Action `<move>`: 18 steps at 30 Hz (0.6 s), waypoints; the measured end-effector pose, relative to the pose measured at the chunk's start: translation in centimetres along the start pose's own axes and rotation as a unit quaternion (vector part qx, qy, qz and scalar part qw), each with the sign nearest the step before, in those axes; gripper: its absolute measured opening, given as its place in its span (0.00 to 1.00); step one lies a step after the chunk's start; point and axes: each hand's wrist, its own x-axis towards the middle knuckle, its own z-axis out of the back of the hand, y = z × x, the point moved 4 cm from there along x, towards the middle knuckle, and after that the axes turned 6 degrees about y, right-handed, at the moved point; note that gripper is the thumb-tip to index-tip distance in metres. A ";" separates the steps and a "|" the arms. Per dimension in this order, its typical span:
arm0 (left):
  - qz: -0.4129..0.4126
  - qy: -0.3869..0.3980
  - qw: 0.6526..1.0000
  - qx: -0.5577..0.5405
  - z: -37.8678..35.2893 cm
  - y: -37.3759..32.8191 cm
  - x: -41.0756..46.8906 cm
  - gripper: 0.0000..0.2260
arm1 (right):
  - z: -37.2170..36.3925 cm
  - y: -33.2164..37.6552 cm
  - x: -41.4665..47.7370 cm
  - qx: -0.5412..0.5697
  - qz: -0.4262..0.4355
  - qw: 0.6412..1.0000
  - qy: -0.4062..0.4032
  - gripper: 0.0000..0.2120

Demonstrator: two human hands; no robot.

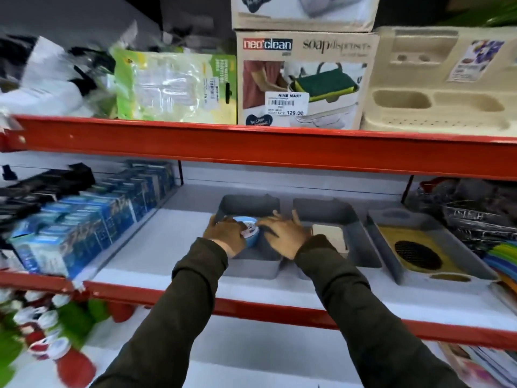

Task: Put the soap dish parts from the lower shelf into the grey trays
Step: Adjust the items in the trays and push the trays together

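Blue round soap dish part (246,229) over left grey tray (249,205).

Soap dispenser box (305,79) — beside it, a beige organiser (447,88).

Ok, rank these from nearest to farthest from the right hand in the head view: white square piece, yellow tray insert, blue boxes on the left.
From the right hand:
1. White square piece, just to its right in the middle grey tray.
2. Yellow tray insert, further right in the next tray.
3. Blue boxes, far left along the shelf.
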 end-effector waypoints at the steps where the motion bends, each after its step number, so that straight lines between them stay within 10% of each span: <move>1: -0.008 0.005 1.000 0.020 -0.3 0.4 0.4 0.23 | -0.5 0.4 0.7 -0.012 -0.001 1.000 0.010 0.21; 9: -0.046 -0.001 0.998 0.042 -1.8 1.8 1.4 0.23 | -2.6 1.0 2.6 -0.072 0.003 0.997 -0.007 0.20; 12: -0.070 -0.053 0.981 -0.170 -1.5 2.0 1.7 0.25 | -1.6 1.5 2.7 0.135 -0.005 0.988 -0.073 0.22; 18: 0.038 0.013 0.844 -0.535 -2.5 2.6 4.6 0.34 | -0.3 2.0 3.5 0.514 -0.163 0.838 -0.085 0.17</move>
